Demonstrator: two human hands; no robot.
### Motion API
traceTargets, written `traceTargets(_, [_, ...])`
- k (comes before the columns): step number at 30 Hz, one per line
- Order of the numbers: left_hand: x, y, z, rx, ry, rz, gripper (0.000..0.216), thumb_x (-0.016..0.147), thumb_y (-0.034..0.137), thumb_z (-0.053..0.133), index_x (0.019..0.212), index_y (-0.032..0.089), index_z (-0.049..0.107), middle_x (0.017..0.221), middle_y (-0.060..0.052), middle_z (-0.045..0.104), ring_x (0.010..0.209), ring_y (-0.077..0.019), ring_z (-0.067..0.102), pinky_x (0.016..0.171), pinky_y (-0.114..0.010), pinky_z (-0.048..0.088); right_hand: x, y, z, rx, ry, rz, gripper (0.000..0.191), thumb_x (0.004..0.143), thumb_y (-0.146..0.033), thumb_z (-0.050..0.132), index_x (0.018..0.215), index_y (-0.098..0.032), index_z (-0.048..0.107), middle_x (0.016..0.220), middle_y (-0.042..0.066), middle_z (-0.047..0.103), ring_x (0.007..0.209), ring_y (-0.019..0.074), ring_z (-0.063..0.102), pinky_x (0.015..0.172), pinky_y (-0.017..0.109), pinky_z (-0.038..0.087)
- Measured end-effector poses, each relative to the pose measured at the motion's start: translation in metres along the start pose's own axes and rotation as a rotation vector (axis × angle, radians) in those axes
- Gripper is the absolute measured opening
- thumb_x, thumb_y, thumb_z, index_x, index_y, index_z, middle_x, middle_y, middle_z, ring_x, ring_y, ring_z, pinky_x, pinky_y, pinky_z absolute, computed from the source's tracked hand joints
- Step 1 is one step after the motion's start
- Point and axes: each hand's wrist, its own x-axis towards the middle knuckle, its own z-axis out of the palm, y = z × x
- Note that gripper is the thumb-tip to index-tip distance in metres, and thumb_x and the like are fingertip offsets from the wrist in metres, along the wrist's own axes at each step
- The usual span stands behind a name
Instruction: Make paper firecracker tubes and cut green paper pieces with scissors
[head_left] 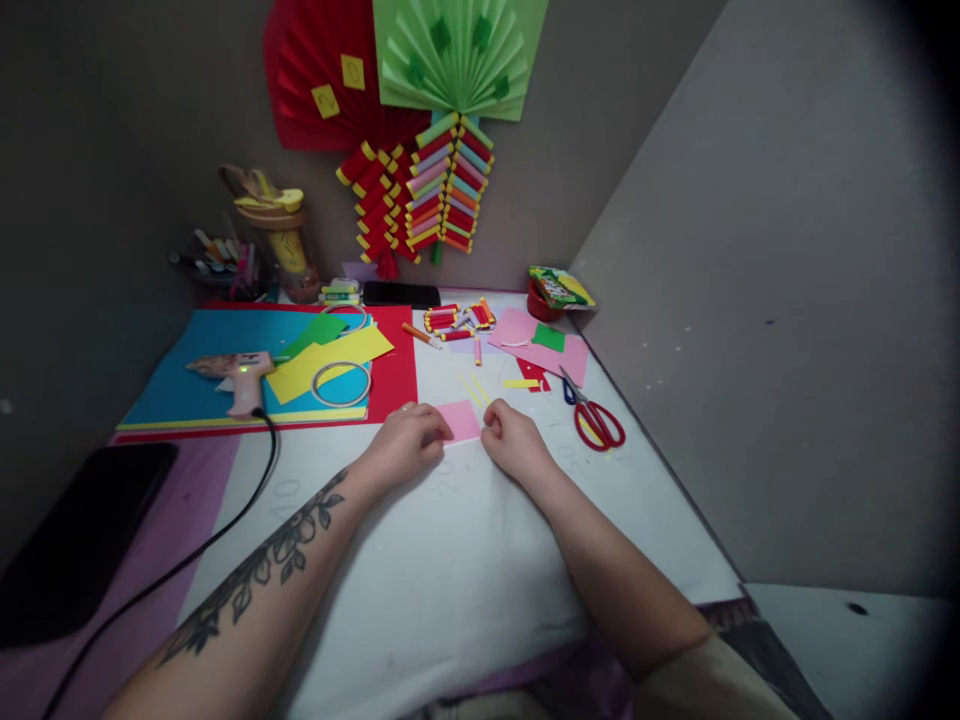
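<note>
A small pink paper piece [459, 420] lies on the white table covering between my hands, its near edge showing a pale strip like a fold or roll. My left hand [409, 440] pinches the paper's left end with thumb and fingers. At the right end, my right hand [516, 440] has its fingers curled closed on the paper's edge. Just beyond the paper are thin yellow strips [474, 385]. Red-handled scissors [596, 415] rest to the right of my right hand, blades pointing away.
Left, a hot glue gun [244, 378] with a black cord lies on coloured sheets [169, 370] beside tape rings [341, 384]. Small paper rolls [457, 320] sit at the back. A tumbler [289, 245] stands back left, a red pot [544, 302] back right. Paper decorations [450, 180] hang on the wall.
</note>
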Motion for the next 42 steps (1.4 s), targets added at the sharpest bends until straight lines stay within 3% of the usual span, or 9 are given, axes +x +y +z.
traceTargets(2, [0.0, 0.001, 0.0, 0.002, 0.008, -0.003, 0.025, 0.069, 0.011, 0.053, 0.087, 0.022, 0.067, 0.092, -0.003, 0.065, 0.087, -0.0193, 0.055, 0.08, -0.032, 0.042, -0.006, -0.005, -0.003, -0.043, -0.029, -0.122, 0.024, 0.075, -0.011, 0.045, 0.089, -0.02, 0.062, 0.08, 0.002, 0.058, 0.075, 0.0148, 0.055, 0.069, 0.024, 0.04])
traceTargets(5, [-0.001, 0.002, -0.001, 0.009, 0.021, -0.015, 0.021, 0.069, 0.013, 0.054, 0.087, 0.02, 0.064, 0.091, -0.003, 0.066, 0.086, -0.0197, 0.056, 0.077, -0.032, 0.043, -0.017, -0.019, -0.006, -0.149, -0.226, -0.315, 0.033, 0.082, -0.015, 0.043, 0.107, -0.025, 0.064, 0.09, 0.004, 0.059, 0.084, 0.0152, 0.057, 0.074, 0.023, 0.04])
traceTargets(8, [-0.001, 0.003, -0.001, 0.012, 0.026, -0.015, 0.02, 0.07, 0.014, 0.054, 0.087, 0.02, 0.063, 0.092, -0.004, 0.066, 0.086, -0.0198, 0.056, 0.077, -0.032, 0.043, -0.022, -0.028, -0.01, -0.301, -0.355, -0.33, 0.038, 0.086, -0.019, 0.042, 0.118, -0.03, 0.059, 0.092, 0.004, 0.06, 0.081, 0.016, 0.057, 0.071, 0.024, 0.04])
traceTargets(14, [0.0, 0.002, -0.001, 0.014, 0.004, -0.011, 0.025, 0.067, 0.01, 0.052, 0.087, 0.021, 0.063, 0.091, -0.003, 0.065, 0.087, -0.0194, 0.056, 0.079, -0.032, 0.042, -0.015, -0.015, -0.024, -0.397, -0.294, -0.156, 0.035, 0.082, -0.016, 0.043, 0.105, -0.028, 0.067, 0.09, 0.005, 0.063, 0.085, 0.0189, 0.059, 0.068, 0.026, 0.039])
traceTargets(20, [-0.01, 0.014, -0.003, 0.168, 0.043, 0.075, 0.026, 0.081, 0.016, 0.047, 0.097, 0.022, 0.066, 0.101, -0.006, 0.064, 0.093, -0.0205, 0.055, 0.08, -0.035, 0.041, -0.018, -0.02, -0.02, -0.254, -0.293, -0.268, 0.036, 0.081, -0.013, 0.044, 0.108, -0.025, 0.065, 0.094, 0.004, 0.066, 0.087, 0.0165, 0.06, 0.074, 0.024, 0.04])
traceTargets(25, [-0.021, 0.018, -0.002, 0.308, -0.003, 0.137, 0.029, 0.088, 0.021, 0.043, 0.107, 0.023, 0.064, 0.108, -0.008, 0.066, 0.101, -0.0231, 0.054, 0.081, -0.038, 0.04, -0.021, -0.027, -0.014, -0.177, -0.333, -0.328, 0.035, 0.083, -0.015, 0.043, 0.11, -0.025, 0.063, 0.091, 0.003, 0.066, 0.085, 0.0154, 0.06, 0.074, 0.023, 0.041])
traceTargets(33, [-0.02, 0.02, -0.004, 0.423, -0.11, 0.156, 0.033, 0.083, 0.012, 0.047, 0.111, 0.022, 0.061, 0.116, -0.008, 0.063, 0.107, -0.0244, 0.055, 0.086, -0.038, 0.039, -0.015, -0.011, -0.019, -0.272, -0.251, -0.075, 0.038, 0.081, -0.017, 0.044, 0.112, -0.027, 0.065, 0.096, 0.004, 0.069, 0.087, 0.0182, 0.062, 0.072, 0.026, 0.043])
traceTargets(42, [-0.025, 0.021, -0.005, 0.413, -0.129, 0.114, 0.038, 0.083, 0.011, 0.047, 0.117, 0.023, 0.058, 0.124, -0.006, 0.059, 0.113, -0.0247, 0.052, 0.089, -0.038, 0.04, -0.01, -0.001, -0.021, -0.231, -0.147, -0.002, 0.036, 0.08, -0.016, 0.045, 0.106, -0.024, 0.068, 0.1, 0.005, 0.069, 0.091, 0.0193, 0.062, 0.077, 0.028, 0.045])
